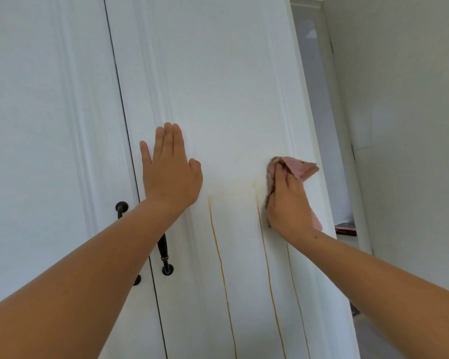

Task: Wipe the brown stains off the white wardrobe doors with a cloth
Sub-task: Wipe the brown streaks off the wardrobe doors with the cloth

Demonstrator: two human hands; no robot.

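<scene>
**Right hand (288, 203) grips the pink cloth (300, 168) against the right door (218, 73)**

The right hand is clenched round the cloth, thumb and fingers bunching it, and holds it to the white right door close to that door's right edge, over the raised moulding; a loose corner of the cloth sticks out above the knuckles toward the edge, and a small piece shows below the wrist; the left hand (170, 172) lies flat and released on the same door near its left edge, fingers straight and close together, palm to the panel, grasping nothing

A pale yellow-brown smear (241, 181) spreads across the panel between the two hands and reaches the left side of the cloth; two thin brown streaks (219, 255) run from it down the panel to the bottom of the view, one starting just below the heel of the left hand, the other just beside the heel of the right hand

A dark handle (163, 251) stands near the right door's left edge, its upper part hidden behind the left forearm; the left door (36, 125), also white, meets the right door along a thin dark gap; a second handle (121, 207) shows only its top mount beside the forearm; a white wall (399, 99) lies past the right door's right edge
</scene>
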